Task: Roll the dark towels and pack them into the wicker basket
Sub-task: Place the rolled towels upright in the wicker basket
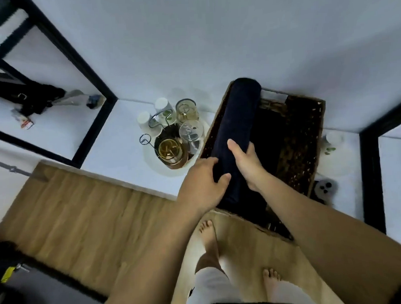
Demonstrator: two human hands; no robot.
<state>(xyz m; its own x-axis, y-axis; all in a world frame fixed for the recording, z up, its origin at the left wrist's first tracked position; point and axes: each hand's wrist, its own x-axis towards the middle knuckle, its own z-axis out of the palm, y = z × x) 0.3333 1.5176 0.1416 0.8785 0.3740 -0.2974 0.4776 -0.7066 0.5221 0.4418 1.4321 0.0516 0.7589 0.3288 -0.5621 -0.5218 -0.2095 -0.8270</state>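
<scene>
A dark navy towel, rolled into a long cylinder, lies along the left side of the wicker basket, its far end sticking up past the basket's far rim. My left hand grips the roll's near end from the left. My right hand wraps over the roll from the right, thumb on top. The basket stands on a white surface, dark inside; more dark cloth seems to lie at its bottom.
A round white tray with glass jars, cups and wire holders stands just left of the basket. A black metal frame runs at the left, another black post at the right. My bare feet stand on the wooden floor below.
</scene>
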